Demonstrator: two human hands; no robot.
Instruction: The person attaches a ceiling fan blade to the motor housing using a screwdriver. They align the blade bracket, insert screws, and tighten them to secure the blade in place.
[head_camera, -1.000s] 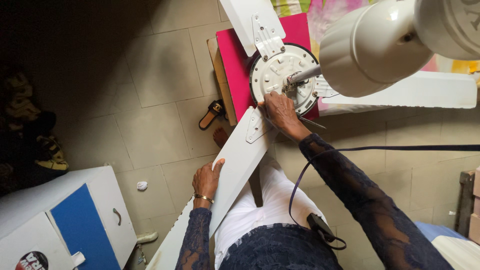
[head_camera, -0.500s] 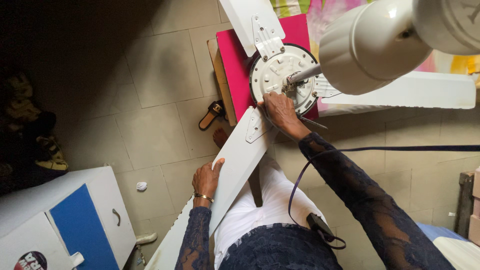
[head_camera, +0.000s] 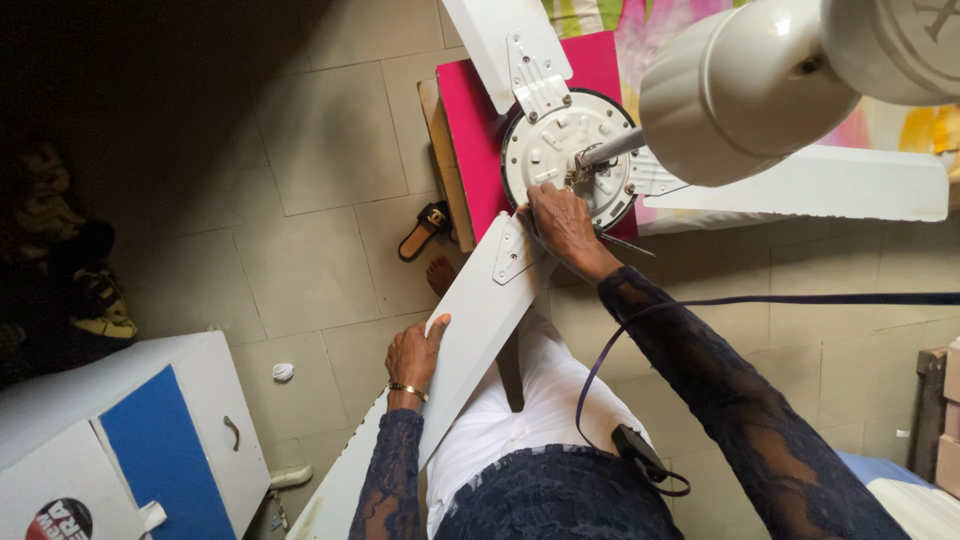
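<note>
The right hand (head_camera: 562, 225) hides whatever it grips at the fan motor (head_camera: 565, 155).
</note>
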